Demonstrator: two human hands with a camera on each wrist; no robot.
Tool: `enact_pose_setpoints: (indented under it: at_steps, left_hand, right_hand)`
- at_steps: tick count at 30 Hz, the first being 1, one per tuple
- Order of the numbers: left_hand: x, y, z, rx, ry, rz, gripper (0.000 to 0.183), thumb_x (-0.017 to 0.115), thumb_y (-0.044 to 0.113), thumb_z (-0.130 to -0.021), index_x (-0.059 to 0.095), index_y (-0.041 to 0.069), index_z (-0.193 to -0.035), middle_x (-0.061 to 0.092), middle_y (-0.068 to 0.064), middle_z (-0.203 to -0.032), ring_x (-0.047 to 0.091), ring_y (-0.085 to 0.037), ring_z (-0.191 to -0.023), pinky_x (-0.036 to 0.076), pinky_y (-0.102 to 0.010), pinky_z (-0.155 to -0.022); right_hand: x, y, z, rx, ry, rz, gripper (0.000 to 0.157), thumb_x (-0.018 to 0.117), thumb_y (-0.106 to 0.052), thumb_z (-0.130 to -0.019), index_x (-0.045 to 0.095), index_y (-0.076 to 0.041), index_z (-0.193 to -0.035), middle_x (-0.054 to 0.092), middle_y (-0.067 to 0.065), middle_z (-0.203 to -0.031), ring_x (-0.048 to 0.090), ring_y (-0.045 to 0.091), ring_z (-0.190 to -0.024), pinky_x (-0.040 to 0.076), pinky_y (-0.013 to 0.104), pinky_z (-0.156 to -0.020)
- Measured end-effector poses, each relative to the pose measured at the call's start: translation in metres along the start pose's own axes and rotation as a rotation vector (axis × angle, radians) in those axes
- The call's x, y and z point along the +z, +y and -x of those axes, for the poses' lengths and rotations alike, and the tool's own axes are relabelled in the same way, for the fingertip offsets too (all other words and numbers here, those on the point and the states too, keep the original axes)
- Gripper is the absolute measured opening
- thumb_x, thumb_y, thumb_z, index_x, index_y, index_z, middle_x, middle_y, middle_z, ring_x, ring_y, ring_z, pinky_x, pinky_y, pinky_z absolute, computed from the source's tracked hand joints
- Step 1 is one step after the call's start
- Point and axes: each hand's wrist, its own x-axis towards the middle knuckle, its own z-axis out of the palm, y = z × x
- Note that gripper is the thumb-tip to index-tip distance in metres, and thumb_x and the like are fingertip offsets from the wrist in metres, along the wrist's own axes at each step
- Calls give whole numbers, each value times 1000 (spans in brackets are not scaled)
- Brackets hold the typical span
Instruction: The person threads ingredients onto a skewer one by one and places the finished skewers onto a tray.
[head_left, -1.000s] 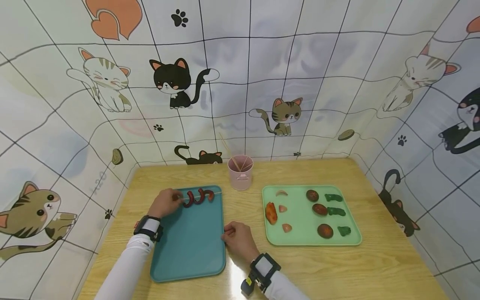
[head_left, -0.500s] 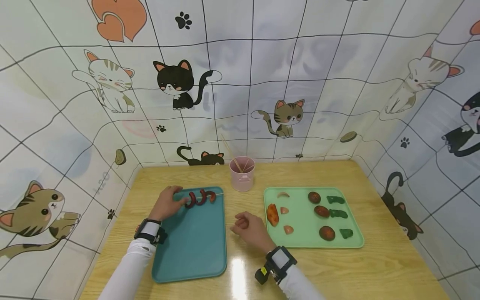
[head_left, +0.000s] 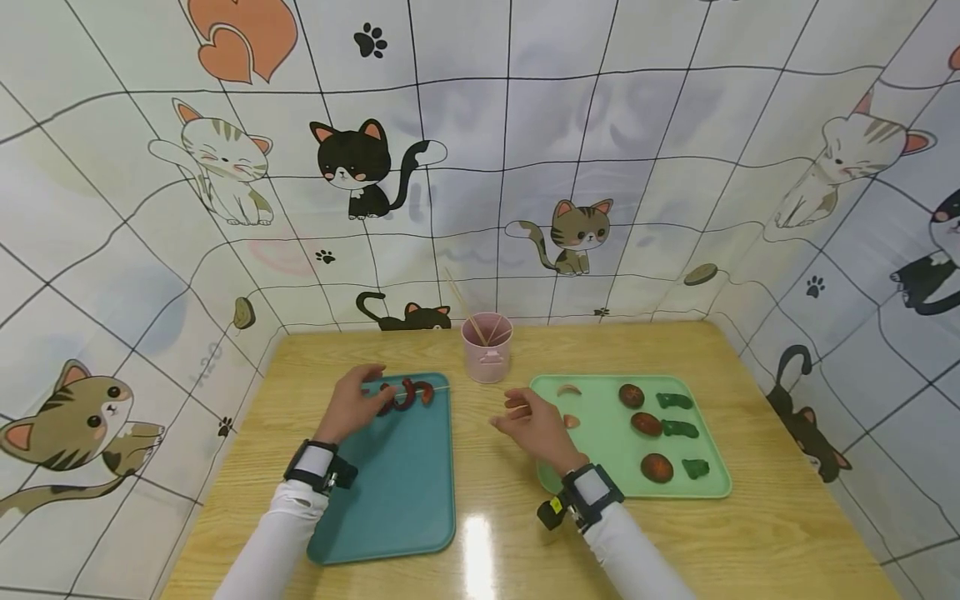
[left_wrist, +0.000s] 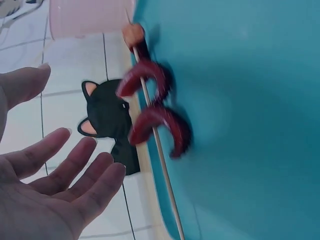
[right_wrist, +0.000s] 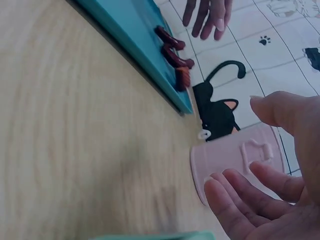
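Observation:
A thin wooden skewer [left_wrist: 165, 185] runs through several curled dark-red pieces [left_wrist: 160, 123], which look like bits of sausage or tentacle. It lies along the far end of the blue tray [head_left: 401, 500]. My left hand [head_left: 352, 406] hovers over the tray's far left corner, fingers and thumb spread and apart from the skewer in the left wrist view. My right hand [head_left: 542, 429] is in the air by the left edge of the green tray [head_left: 600, 479], thumb and fingers parted, holding nothing. It hides part of that tray's left side.
A pink bucket [head_left: 487, 358] with a few thin sticks [head_left: 467, 307] stands at the back, between the trays. On the green tray lie brown mushroom-like pieces [head_left: 657, 467], green pieces [head_left: 680, 429] and small pinkish pieces [head_left: 570, 389]. A cat-patterned sheet [head_left: 465, 192] surrounds the table.
My left hand has let go of the skewer's left end and lifted slightly. My right hand has left the blue tray's right edge and moved right and away, to the green tray.

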Motion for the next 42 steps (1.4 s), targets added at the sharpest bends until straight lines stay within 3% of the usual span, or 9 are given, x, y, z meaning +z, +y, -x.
enact_pose_setpoints:
  at_steps: [8, 19, 24, 31, 42]
  left_hand:
    - [21, 22, -5, -11, -21, 52, 67, 76, 35, -94, 50, 4, -148, 60, -23, -141, 57, -39, -130, 49, -55, -102]
    - [59, 38, -30, -52, -72, 248, 82, 82, 36, -89, 40, 14, -155, 50, -18, -152, 50, -42, -139, 46, -55, -109]
    - [74, 46, -44, -23, -56, 265, 88, 84, 33, -86, 37, 10, -157, 46, -19, -155, 44, -37, -144, 42, -54, -114]
    - [93, 55, -68, 43, -25, 267, 94, 88, 27, -82, 35, 7, -157, 44, -18, -157, 43, -39, -145, 42, -55, -115]
    - [116, 70, -92, 92, -57, 272, 108, 92, 32, -77, 28, 3, -159, 46, -21, -154, 45, -38, -143, 40, -56, -115]
  right_hand:
    - [-23, -3, -21, 23, 15, 25, 67, 78, -47, -90, 55, -12, -143, 65, 10, -133, 65, 27, -118, 57, 43, -92]
    - [-43, -12, -56, 33, 76, 10, 56, 75, -38, -94, 55, -14, -141, 64, 10, -134, 64, 29, -120, 56, 46, -97]
    - [-48, -13, -74, 6, 94, 35, 55, 72, -38, -96, 55, -12, -141, 64, 11, -133, 63, 30, -121, 55, 45, -97]
    - [-52, -25, -100, -25, 127, 34, 52, 71, -34, -97, 56, -9, -139, 66, 15, -132, 64, 33, -120, 54, 47, -98]
    - [-49, -34, -138, -27, 158, 34, 50, 69, -31, -98, 57, -5, -138, 67, 17, -130, 65, 33, -120, 54, 45, -101]
